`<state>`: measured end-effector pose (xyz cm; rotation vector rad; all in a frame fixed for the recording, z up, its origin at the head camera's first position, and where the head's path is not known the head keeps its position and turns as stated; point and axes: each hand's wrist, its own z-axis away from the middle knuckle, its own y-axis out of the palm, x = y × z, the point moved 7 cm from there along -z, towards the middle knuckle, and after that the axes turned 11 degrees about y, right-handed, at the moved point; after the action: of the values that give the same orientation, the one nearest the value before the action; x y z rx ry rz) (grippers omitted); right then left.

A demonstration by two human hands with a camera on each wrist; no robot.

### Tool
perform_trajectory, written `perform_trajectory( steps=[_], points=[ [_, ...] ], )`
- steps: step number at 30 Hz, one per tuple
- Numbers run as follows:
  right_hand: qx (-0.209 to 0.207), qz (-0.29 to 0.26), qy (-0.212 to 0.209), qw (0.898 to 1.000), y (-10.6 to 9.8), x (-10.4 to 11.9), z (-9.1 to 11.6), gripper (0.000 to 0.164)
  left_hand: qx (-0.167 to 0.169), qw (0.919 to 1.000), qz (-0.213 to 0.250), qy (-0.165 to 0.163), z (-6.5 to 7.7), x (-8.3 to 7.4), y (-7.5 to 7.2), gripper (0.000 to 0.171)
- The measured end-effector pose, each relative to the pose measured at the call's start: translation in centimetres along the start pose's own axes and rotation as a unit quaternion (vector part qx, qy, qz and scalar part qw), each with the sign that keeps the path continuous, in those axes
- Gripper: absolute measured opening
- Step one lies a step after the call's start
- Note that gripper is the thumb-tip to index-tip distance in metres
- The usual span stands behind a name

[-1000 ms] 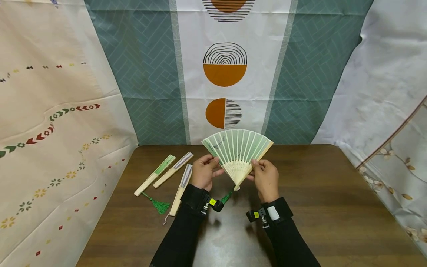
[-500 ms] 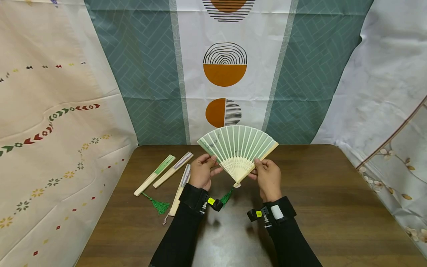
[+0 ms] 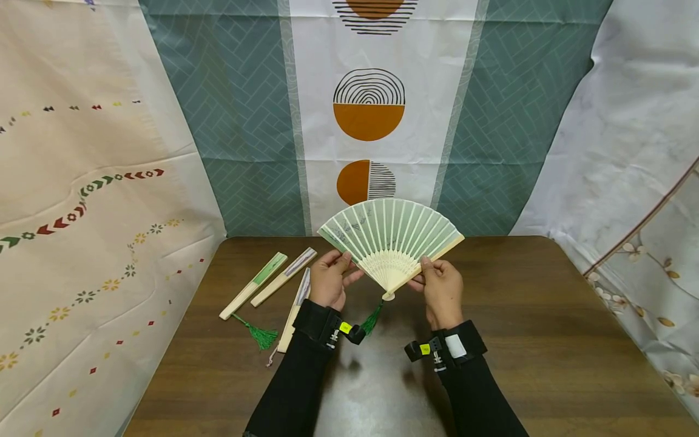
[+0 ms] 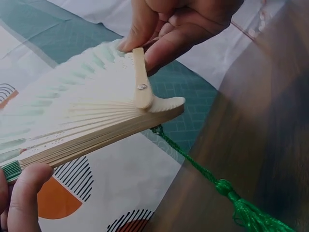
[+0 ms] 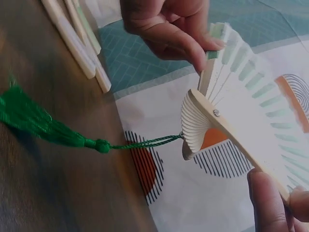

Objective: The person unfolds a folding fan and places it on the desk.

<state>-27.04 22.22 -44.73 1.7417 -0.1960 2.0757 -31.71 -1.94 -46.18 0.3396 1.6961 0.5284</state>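
Note:
A pale green folding fan [image 3: 391, 243] is spread wide between my hands, above the table. My left hand [image 3: 330, 282] pinches its left edge between thumb and fingers. On the other side my right hand [image 3: 441, 290] pinches the outer wooden rib. In the left wrist view the ribs near the left hand are still stacked together, and the metal pivot pin [image 4: 141, 87] shows. A green tassel [image 5: 53, 126] hangs by a cord from the fan's pivot end.
Several folded fans lie on the wooden table [image 3: 546, 340] at the left: one with green cloth [image 3: 253, 286], another with greyish cloth [image 3: 284, 277], and one partly behind the left forearm [image 3: 295, 312]. A patterned curtain [image 3: 246, 121] hangs behind the table.
The fan has spread wider and risen a little. My right hand has moved to the right and slightly up with its outer rib. The left hand has barely moved.

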Motion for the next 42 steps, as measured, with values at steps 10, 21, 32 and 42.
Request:
perform_trajectory(
  steps=[10, 21, 32, 42],
  points=[
    [-0.001, -0.031, 0.007, 0.999, -0.3, 0.0, -0.1, 0.025, -0.021, 0.9987, 0.044, -0.012, 0.0, 0.3, -0.1, 0.019],
    [-0.01, -0.081, 0.024, 0.996, -0.8, -0.4, -0.8, 0.022, -0.054, 0.9941, 0.094, 0.001, -0.4, 0.3, -0.1, 0.032],
    [0.004, -0.169, 0.033, 0.985, -0.6, -0.5, -0.7, 0.025, -0.095, 0.9838, 0.144, 0.049, 0.0, 0.2, 0.1, 0.025],
    [-0.012, -0.239, 0.033, 0.97, -0.6, -0.4, -0.4, 0.024, -0.128, 0.9753, 0.175, 0.044, 0.3, 1.1, 0.8, 0.029]
  ],
)
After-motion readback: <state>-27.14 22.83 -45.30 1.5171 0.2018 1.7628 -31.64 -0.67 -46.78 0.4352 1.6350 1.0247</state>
